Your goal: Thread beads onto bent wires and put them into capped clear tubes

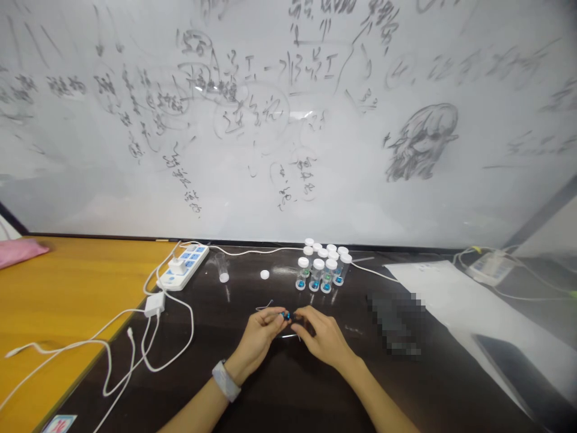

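Between the thumb and fingers of my left hand [259, 337] is a small shiny blue piece [286, 316], too small to name more closely. My right hand [327, 337] meets it from the right, thumb and fingers curled around something dark and tiny that I cannot make out. Just below my fingers lies a thin pale rod [289, 336], and a thin bent wire [265, 307] is beside my left fingertips. Farther back are an uncapped clear tube [222, 267] and a loose white cap [264, 275]. Several white-capped clear tubes [317, 276] with blue or green pieces inside stand grouped behind my right hand.
A white power strip [183, 267] with tangled white cables [192, 334] lies to the left. At right are a pixelated dark patch [396, 325], white paper [433, 288] and a dark flat device [523, 373]. A written-on whiteboard [252, 204] rises behind the dark table [288, 397].
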`<action>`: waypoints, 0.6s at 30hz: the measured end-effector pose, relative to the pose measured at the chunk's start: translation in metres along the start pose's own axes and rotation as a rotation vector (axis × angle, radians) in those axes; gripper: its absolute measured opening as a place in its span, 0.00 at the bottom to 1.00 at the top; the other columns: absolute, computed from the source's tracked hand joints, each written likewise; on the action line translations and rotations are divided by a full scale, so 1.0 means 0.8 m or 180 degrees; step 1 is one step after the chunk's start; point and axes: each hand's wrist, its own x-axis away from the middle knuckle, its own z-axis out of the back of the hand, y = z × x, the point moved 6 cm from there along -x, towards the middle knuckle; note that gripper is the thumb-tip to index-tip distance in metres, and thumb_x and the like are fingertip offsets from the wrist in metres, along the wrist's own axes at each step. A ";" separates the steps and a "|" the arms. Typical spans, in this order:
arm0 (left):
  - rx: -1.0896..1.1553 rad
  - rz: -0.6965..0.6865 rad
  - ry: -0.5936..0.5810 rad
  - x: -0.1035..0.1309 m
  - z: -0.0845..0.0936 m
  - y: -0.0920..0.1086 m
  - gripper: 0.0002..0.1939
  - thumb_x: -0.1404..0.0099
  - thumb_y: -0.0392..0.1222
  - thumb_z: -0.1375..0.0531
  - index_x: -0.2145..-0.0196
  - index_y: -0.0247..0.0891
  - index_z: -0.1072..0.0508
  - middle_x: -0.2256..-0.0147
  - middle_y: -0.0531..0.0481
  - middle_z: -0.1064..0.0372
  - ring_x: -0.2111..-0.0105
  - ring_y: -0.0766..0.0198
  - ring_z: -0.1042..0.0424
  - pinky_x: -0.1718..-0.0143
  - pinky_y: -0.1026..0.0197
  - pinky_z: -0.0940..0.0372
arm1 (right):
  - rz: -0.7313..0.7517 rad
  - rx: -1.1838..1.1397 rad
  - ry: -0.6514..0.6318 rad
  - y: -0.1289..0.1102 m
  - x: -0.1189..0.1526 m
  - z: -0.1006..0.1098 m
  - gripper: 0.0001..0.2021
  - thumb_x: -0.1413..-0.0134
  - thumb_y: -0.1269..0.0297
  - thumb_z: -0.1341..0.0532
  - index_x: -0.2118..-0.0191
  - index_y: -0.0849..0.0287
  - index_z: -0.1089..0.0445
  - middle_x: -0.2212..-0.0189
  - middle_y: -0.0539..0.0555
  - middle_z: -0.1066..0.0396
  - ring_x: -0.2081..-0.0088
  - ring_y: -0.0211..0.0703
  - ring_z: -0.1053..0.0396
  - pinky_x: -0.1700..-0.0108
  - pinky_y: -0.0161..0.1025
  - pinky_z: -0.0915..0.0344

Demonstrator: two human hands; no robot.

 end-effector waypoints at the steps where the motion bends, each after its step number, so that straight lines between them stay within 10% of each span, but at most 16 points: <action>1: -0.0002 0.0006 -0.0005 0.000 0.000 0.000 0.18 0.49 0.43 0.25 0.61 0.33 0.19 0.62 0.43 0.19 0.62 0.60 0.22 0.53 0.59 0.31 | 0.0026 -0.0022 0.0001 0.001 0.000 0.000 0.11 0.35 0.58 0.40 0.49 0.54 0.32 0.61 0.54 0.25 0.64 0.44 0.26 0.63 0.38 0.29; 18: 0.0002 0.0039 -0.0031 0.000 -0.002 -0.002 0.15 0.48 0.40 0.25 0.62 0.33 0.18 0.64 0.44 0.19 0.63 0.63 0.22 0.54 0.62 0.31 | 0.0050 -0.0145 0.0270 0.008 0.003 -0.005 0.08 0.33 0.60 0.41 0.54 0.55 0.28 0.63 0.55 0.23 0.63 0.46 0.24 0.59 0.42 0.28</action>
